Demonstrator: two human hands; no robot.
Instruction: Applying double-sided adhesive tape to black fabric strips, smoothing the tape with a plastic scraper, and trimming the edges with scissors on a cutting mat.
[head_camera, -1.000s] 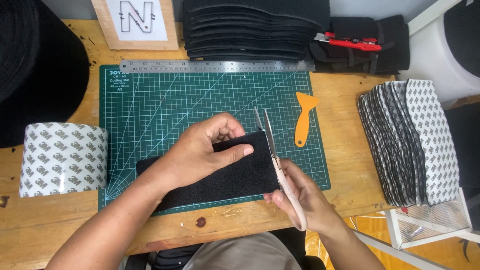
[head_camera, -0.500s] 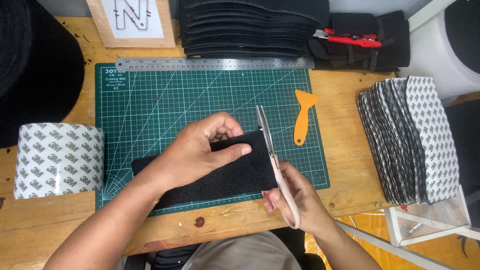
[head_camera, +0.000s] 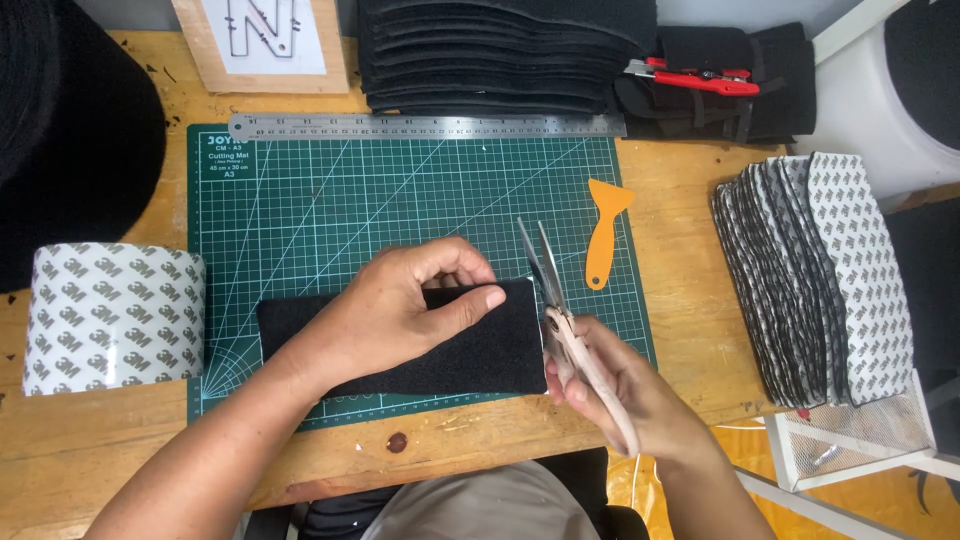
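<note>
The black felt strip (head_camera: 440, 345) is best kept pressed flat by the left hand (head_camera: 400, 310), whose fingers (head_camera: 470, 300) are pinched on its upper right corner, while the scissors (head_camera: 560, 320), clenched in the right hand (head_camera: 620, 385), are guided straight along its right end. The strip is a dark, fuzzy rectangle lying across the near edge of the green cutting mat (head_camera: 330, 200) on the surface (head_camera: 690, 270).
</note>
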